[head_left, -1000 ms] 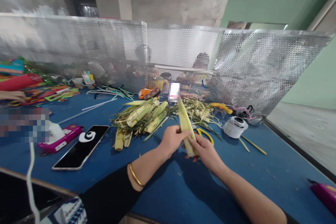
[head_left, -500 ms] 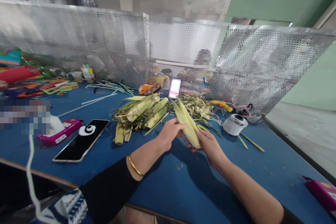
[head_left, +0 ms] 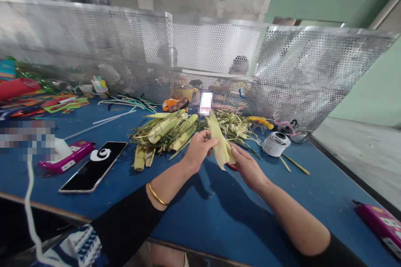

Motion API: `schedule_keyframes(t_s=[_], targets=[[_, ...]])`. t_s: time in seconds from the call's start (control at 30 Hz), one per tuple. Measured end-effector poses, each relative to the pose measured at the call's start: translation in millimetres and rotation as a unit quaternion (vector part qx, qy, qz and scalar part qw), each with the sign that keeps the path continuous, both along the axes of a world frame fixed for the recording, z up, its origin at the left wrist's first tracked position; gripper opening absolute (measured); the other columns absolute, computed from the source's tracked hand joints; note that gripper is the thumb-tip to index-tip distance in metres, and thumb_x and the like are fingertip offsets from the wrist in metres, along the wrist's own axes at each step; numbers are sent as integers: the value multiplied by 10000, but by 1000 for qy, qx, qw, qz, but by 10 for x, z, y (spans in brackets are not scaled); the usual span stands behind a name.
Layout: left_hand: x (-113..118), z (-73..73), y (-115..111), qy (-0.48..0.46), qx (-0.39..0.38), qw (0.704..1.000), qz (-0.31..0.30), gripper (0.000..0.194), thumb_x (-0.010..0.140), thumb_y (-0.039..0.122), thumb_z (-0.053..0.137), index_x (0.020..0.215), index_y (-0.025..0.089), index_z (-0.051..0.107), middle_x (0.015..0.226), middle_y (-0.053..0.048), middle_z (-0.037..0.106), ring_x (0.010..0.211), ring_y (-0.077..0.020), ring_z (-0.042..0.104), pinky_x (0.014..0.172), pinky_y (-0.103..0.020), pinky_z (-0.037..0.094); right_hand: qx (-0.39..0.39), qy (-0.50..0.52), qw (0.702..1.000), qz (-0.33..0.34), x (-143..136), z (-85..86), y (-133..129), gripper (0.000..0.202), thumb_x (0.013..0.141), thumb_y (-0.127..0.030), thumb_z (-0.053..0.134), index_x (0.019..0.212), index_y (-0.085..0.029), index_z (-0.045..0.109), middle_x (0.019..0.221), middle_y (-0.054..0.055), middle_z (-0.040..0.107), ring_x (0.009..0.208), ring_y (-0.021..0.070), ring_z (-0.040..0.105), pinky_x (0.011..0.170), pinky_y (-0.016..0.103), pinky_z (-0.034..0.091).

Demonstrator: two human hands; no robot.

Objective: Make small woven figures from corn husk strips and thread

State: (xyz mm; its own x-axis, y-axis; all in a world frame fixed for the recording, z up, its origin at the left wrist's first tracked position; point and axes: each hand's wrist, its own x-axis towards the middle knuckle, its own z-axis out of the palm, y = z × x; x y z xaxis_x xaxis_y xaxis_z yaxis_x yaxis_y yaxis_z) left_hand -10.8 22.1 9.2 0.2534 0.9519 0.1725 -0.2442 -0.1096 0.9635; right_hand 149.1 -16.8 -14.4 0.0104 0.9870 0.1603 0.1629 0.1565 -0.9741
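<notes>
A pale green-yellow corn husk (head_left: 218,144) stands tilted above the table between my two hands. My left hand (head_left: 198,149) pinches its left side, thumb lying over the front. On the lower right edge, my right hand (head_left: 247,164) grips it between thumb and fingers. Below the right hand a small red curved piece (head_left: 232,167) shows; most of it is hidden. A pile of husks (head_left: 169,131) lies left of my hands. Behind the held husk sits a heap of shredded husk strips (head_left: 236,125).
A white string roll (head_left: 276,144) and thin stalks (head_left: 296,163) lie at right. On the left are a dark phone (head_left: 94,169) and a magenta device (head_left: 67,158). A perforated metal screen (head_left: 216,46) runs along the back. Another magenta device (head_left: 380,227) lies near the right edge.
The husk's lower end has spread wider and flatter between my hands. My right hand has shifted slightly up and now grips the husk's lower right corner. The view has shifted slightly.
</notes>
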Motion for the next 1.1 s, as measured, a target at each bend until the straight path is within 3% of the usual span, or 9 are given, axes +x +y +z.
schedule_keyframes(t_s=[0.1,0.27,0.4,0.63,0.8,0.9,0.97,1.03,1.1], targets=[[7,5,-52,30,22,999,-5,108,727,241,619,804,179,576,562,47,562,473,-88,485,470,-197,373,39,-9,999,32,-3,20,-15,539,802,-693,481,994,-233,687,993,64,690,968,228,598,815,336,457],[31,-41,-75,106,87,991,10,115,685,201,632,777,184,564,697,5,650,640,-138,601,583,-229,452,-41,26,997,57,5,7,-38,357,691,-524,730,738,-176,667,629,-14,605,579,120,504,584,254,387],[65,-70,-78,81,58,995,-3,184,656,190,651,820,175,568,717,1,649,639,-129,593,573,-222,444,-64,85,994,27,-40,14,-67,352,612,-452,797,656,-168,593,582,-33,571,534,91,467,530,228,347],[79,-70,-82,84,-24,996,-10,146,691,289,677,686,151,628,558,3,595,493,-100,517,486,-217,382,7,158,981,-117,-49,17,-31,340,604,-455,755,703,-188,569,541,-55,519,468,94,418,452,228,301],[83,-65,-162,168,-9,985,-34,343,791,449,579,614,163,646,586,-48,644,480,-127,550,484,-240,388,131,32,960,-246,106,5,51,222,722,-410,629,746,-192,591,622,-32,545,579,125,454,524,246,343],[34,-3,-221,263,148,950,78,385,815,475,561,572,189,647,520,-38,593,522,-149,540,546,-256,400,127,-45,972,-194,147,86,29,181,739,-383,608,738,-203,594,622,-28,537,589,130,452,542,248,344],[-5,45,-226,286,251,912,149,290,809,434,596,658,206,690,651,-58,658,687,-183,575,668,-269,423,101,-49,986,-121,126,148,-12,195,729,-397,618,733,-204,595,596,-30,518,549,121,421,516,245,324],[-29,70,-201,286,299,903,115,214,789,411,632,745,220,719,790,-64,695,821,-208,580,725,-272,423,78,-37,995,-52,86,188,-52,225,715,-422,636,743,-203,598,577,-32,507,521,112,400,492,240,307],[-32,63,-162,293,281,914,13,257,806,419,601,708,211,716,717,-42,665,742,-188,569,643,-254,405,69,-26,997,-6,50,198,-78,246,707,-435,656,762,-201,603,592,-27,528,524,109,414,491,234,312]])
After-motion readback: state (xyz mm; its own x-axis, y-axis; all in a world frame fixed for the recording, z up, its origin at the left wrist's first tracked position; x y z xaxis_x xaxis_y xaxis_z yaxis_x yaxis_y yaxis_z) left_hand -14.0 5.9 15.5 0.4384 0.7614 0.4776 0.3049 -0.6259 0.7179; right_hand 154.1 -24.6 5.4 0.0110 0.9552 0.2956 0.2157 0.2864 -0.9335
